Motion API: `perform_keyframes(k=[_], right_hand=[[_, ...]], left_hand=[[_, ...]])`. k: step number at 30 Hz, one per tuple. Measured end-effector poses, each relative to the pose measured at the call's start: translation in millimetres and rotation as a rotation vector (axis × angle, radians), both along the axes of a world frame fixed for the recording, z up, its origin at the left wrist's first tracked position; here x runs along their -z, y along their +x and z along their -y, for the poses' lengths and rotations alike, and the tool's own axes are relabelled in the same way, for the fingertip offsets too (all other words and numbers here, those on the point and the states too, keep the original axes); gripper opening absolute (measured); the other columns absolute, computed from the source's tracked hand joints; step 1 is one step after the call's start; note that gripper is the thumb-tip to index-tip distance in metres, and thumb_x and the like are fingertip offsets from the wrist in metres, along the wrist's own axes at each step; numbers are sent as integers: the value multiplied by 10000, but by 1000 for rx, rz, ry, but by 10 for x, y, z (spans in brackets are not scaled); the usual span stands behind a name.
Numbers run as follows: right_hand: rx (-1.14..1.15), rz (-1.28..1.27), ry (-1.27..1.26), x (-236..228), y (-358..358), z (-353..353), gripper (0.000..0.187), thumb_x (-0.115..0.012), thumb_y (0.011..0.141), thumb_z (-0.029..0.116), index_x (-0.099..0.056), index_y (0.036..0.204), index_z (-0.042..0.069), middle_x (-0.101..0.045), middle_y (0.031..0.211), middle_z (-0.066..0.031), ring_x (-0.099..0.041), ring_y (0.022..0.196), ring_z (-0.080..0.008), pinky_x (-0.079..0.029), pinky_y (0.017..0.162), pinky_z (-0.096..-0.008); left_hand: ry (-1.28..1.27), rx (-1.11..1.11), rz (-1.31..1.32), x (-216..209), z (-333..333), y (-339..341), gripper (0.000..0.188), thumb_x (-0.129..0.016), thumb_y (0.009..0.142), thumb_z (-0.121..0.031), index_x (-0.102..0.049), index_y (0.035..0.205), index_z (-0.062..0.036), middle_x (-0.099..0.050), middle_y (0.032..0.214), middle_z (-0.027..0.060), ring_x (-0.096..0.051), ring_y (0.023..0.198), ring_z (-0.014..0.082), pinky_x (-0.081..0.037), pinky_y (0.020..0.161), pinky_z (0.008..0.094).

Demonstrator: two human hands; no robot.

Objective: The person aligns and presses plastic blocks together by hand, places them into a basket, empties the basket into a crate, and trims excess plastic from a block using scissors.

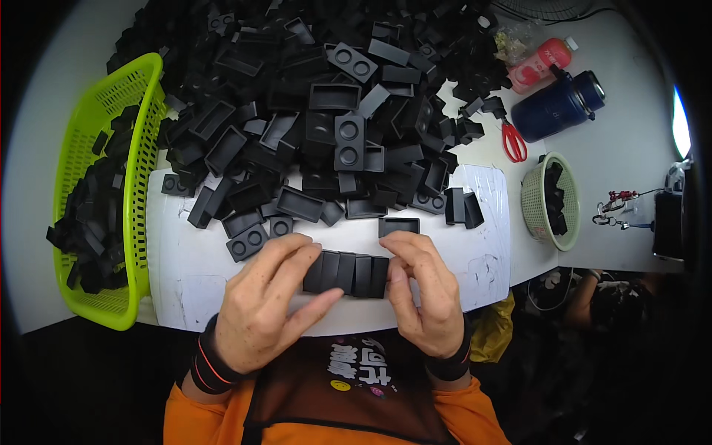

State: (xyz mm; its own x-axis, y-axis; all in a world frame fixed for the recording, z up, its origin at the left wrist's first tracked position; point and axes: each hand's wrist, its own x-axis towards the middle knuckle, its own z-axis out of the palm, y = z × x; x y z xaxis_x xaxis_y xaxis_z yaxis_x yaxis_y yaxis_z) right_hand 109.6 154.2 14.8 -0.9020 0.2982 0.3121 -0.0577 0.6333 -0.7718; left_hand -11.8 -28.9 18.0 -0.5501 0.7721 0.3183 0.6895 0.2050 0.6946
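A short row of black rectangular plastic pieces (345, 274) stands side by side on the white board, some leaning slightly. My left hand (263, 304) is at the row's left end, fingers bent over its far corner and thumb spread along the near side. At the right end is my right hand (423, 297), thumb and fingers apart and touching or nearly touching the last piece. Neither hand closes round a piece. Just beyond the right fingertips lies a hollow black piece (399, 226), its open side up. Contact under the fingers is partly hidden.
A large heap of black pieces (311, 126) covers the far side of the white board (475, 259). On the left stands a green basket (141, 245) of black pieces; a pale basket (532, 204) is on the right. Red-handled scissors (513, 142), a blue flask (552, 107) and a pink bottle (541, 65) lie far right.
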Motion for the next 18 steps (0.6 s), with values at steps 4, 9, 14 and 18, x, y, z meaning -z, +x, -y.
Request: perform_keyframes(k=[4, 9, 14, 18], right_hand=[[41, -15, -9, 76, 158, 89, 374, -524, 794, -192, -573, 1160, -134, -612, 1120, -266, -668, 817, -357, -561, 692, -370], [35, -111, -162, 186, 230, 209, 411, -469, 809, -216, -587, 1194, -135, -631, 1165, -254, -678, 857, -240, -574, 710, -309], [51, -213, -201, -77, 389, 90, 330, -528, 896, -149, -589, 1220, -132, -670, 1106, -233, -692, 870, -244, -576, 772, -319], [231, -245, -100, -51, 649, -170, 277, -541, 916, -131, -608, 1184, -108, -700, 1015, -207, -692, 811, -221, -569, 726, -306]], left_hand=[[-201, -41, -311, -10, -221, 342, 759, -862, 703, -434, -627, 1294, -21, -580, 1247, 217, -575, 1013, 398, -548, 797, 445], [-211, -26, -393, 41, -299, 315, 534, -863, 674, -305, -708, 1108, -36, -604, 1125, 176, -556, 969, 412, -516, 779, 476], [-153, -236, -319, -542, 445, 167, 507, -788, 774, -191, -644, 1221, 0, -569, 1228, 212, -554, 1134, 412, -456, 982, 474], [-204, -640, -545, -161, 1345, -828, 441, -620, 971, -131, -549, 1386, -3, -528, 1382, 214, -514, 1295, 372, -373, 1112, 432]])
